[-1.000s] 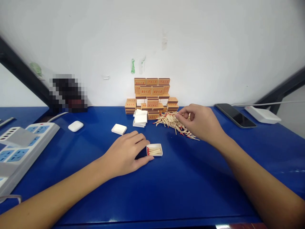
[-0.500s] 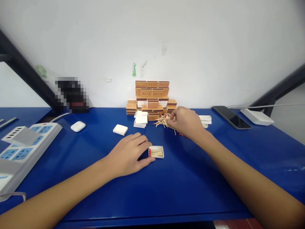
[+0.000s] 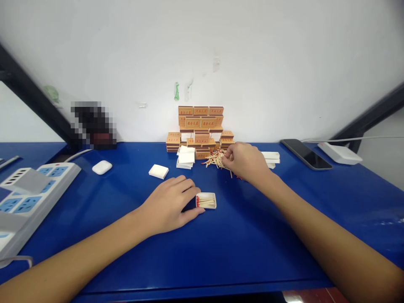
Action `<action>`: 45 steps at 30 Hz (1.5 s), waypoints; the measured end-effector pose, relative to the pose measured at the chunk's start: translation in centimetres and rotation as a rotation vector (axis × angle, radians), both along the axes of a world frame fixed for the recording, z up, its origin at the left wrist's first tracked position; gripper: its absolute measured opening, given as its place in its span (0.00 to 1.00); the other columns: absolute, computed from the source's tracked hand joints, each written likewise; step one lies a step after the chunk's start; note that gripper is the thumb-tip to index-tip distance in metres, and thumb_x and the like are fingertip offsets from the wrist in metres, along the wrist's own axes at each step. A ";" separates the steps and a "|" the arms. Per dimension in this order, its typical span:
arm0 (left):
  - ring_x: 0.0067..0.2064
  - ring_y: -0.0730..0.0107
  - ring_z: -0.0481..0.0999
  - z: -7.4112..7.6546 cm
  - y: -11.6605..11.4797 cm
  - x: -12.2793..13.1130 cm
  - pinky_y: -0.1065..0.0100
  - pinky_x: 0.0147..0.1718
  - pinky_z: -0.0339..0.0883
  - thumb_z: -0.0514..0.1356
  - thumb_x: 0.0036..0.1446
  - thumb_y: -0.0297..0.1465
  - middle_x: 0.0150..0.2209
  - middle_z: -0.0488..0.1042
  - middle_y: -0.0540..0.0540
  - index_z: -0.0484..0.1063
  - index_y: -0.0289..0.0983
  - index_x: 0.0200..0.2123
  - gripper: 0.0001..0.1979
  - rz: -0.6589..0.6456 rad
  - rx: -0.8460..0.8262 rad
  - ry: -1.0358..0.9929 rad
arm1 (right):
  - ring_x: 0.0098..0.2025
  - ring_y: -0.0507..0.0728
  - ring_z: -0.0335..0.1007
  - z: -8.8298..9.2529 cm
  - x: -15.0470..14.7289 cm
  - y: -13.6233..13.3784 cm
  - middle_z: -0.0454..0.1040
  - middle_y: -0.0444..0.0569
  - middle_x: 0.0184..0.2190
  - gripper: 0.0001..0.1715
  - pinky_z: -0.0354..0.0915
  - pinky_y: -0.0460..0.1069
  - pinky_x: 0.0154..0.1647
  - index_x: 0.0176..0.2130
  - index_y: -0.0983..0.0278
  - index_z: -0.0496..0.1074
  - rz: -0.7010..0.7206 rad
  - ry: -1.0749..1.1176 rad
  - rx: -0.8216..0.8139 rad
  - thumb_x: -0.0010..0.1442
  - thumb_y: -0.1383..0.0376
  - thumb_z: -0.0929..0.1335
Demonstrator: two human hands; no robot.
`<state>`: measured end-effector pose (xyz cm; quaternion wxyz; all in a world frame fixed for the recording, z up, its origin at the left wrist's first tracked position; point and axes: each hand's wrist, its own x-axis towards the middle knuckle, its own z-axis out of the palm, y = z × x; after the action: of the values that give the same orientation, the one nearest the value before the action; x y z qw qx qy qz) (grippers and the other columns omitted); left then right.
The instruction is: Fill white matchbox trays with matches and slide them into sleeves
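My left hand (image 3: 174, 201) rests on the blue table, its thumb and fingers closed around the left end of a small white matchbox tray (image 3: 211, 195). Red-tipped matches (image 3: 206, 202) lie side by side in that tray. At the pile of loose matches (image 3: 214, 159), my right hand (image 3: 244, 160) has thumb and fingers pinched together; what sits between the fingertips is too small to make out. Behind the pile rises a stack of yellow-brown matchboxes (image 3: 202, 123). Several white trays (image 3: 186, 155) are heaped just in front of the stack.
A single white tray (image 3: 158, 171) and a white earphone case (image 3: 102, 167) lie to the left. Further left is a power strip (image 3: 34, 198). More white trays (image 3: 272, 157), a phone (image 3: 306, 154) and a white box with a cable (image 3: 339, 153) lie at right.
Both hands keep nearly the same places. The fingers of my right hand shift slightly at the match pile, and the whole view moves a little.
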<state>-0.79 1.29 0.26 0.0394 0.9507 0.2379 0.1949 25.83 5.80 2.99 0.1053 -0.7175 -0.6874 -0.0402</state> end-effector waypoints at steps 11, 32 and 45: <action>0.46 0.56 0.79 0.0 0.3 -0.3 0.57 0.45 0.75 0.61 0.71 0.41 0.44 0.79 0.41 0.75 0.35 0.52 0.16 0.021 0.027 0.003 | 0.25 0.53 0.67 0.9 1.9 -1.6 0.75 0.44 0.24 0.05 0.59 0.49 0.27 0.29 0.61 0.76 0.288 0.424 -0.197 0.56 0.62 0.71; 0.42 0.57 0.77 -0.1 0.6 0.6 0.58 0.42 0.75 0.62 0.70 0.40 0.42 0.79 0.41 0.75 0.34 0.52 0.16 -0.105 0.012 0.048 | 0.34 0.55 0.69 -0.3 1.6 -3.6 0.76 0.47 0.33 0.08 0.60 0.51 0.36 0.36 0.60 0.81 0.750 0.243 -0.202 0.66 0.68 0.69; 0.41 0.58 0.76 0.1 0.5 0.7 0.58 0.41 0.74 0.62 0.70 0.40 0.40 0.78 0.42 0.76 0.34 0.48 0.15 -0.111 0.019 0.036 | 0.27 0.55 0.69 0.6 5.1 -2.0 0.77 0.45 0.25 0.11 0.58 0.51 0.30 0.30 0.60 0.77 0.366 0.181 -0.152 0.63 0.60 0.69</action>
<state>-0.11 1.78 0.32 0.0369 0.9661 0.1838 0.1776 30.92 3.79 3.60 0.1175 -0.5872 -0.7951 0.0962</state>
